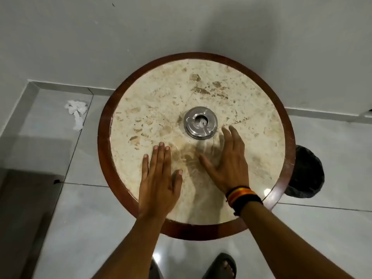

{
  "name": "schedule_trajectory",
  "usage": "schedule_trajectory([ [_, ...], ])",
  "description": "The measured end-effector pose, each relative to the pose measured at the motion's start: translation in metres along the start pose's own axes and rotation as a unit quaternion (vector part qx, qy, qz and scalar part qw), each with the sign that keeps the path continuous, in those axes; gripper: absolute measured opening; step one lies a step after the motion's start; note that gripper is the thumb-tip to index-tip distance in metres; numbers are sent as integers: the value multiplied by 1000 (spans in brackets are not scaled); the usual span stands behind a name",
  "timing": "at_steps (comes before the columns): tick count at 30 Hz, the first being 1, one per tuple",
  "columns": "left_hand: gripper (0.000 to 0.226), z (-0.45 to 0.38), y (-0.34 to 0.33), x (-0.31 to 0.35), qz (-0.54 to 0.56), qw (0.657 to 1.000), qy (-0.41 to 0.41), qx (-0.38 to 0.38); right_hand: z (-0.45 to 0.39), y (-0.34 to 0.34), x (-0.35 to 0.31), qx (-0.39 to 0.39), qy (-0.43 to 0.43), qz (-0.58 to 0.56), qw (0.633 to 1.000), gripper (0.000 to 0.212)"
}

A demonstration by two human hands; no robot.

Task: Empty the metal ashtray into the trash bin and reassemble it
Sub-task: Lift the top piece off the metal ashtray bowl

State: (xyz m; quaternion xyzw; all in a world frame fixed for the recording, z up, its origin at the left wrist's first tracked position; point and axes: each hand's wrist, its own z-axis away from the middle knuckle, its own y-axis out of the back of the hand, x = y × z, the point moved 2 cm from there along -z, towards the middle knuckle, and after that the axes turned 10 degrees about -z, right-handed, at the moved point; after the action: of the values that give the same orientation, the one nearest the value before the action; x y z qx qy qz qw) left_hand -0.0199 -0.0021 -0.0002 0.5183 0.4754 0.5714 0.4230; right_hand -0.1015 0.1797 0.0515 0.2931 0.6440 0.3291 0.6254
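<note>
A round metal ashtray (200, 122) with its lid on sits near the middle of a round marble table (141, 109); something pale shows through the lid's centre hole. My left hand (159, 178) lies flat on the tabletop, fingers together, well short of the ashtray. My right hand (227, 158) hovers with fingers spread, its fingertips just right of and below the ashtray, not touching it. It looks slightly blurred. A trash bin (308, 174) lined with a black bag stands on the floor, partly hidden behind the table's right edge.
The table has a dark wooden rim (104, 158) and stands close to a grey wall. Crumpled white tissue (76, 113) lies on the tiled floor at the left. A foot in a dark sandal (223, 264) shows below the table.
</note>
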Motion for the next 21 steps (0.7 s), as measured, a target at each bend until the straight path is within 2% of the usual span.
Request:
schedule_trajectory([
  [7,72,-3,-4,-2,5,1000,0,-1,-71,-23,-33,-55,6,8,998,114],
  [16,74,-5,-10,-4,-6,999,17,-31,-92,-30,-33,-64,-23,-4,998,109],
  [21,75,-3,-10,-4,2,1000,11,-18,-96,-11,-40,5,4,-70,998,101],
])
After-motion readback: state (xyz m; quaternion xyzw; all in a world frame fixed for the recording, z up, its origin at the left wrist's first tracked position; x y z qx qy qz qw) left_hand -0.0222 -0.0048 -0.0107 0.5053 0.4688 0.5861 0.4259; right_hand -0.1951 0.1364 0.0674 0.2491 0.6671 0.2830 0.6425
